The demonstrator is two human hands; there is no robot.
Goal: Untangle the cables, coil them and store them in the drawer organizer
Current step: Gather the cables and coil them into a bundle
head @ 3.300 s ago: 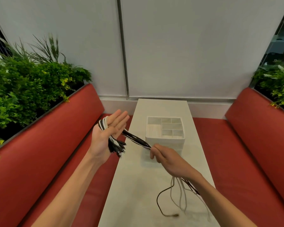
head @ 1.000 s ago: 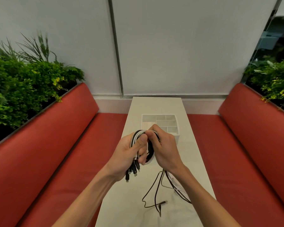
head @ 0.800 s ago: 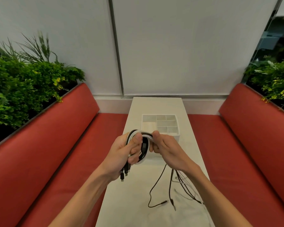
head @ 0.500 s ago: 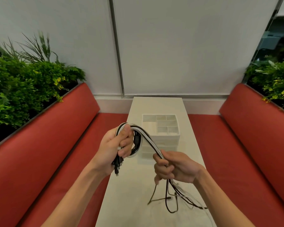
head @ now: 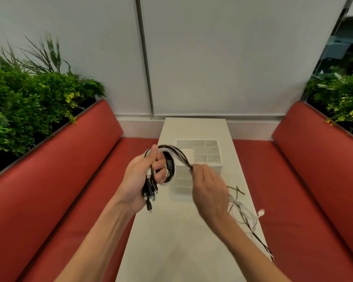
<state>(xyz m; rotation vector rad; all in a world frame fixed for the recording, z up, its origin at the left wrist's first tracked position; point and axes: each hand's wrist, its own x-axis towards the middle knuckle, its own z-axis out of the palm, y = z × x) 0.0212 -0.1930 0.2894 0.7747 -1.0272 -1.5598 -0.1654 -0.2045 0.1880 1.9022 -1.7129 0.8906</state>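
My left hand (head: 140, 180) grips a bundle of black and white cables (head: 170, 157) wound in a loop around its fingers, with several plug ends (head: 149, 198) dangling below the palm. My right hand (head: 209, 190) pinches the same bundle just right of the loop, over the table. The loose cable tails (head: 246, 216) trail behind my right wrist across the table's right side, blurred. The white drawer organizer (head: 220, 159), with its divided top compartments, stands just beyond both hands; its front is partly hidden by them.
A narrow white table (head: 192, 251) runs away from me to the wall. Red padded benches (head: 55, 180) line both sides. Green plants (head: 29, 102) stand behind the left bench and at the far right.
My right hand has risen from low over the table back up to the loop, carrying the bundle round. The loose tails have swung out to the right. The left hand stays put.
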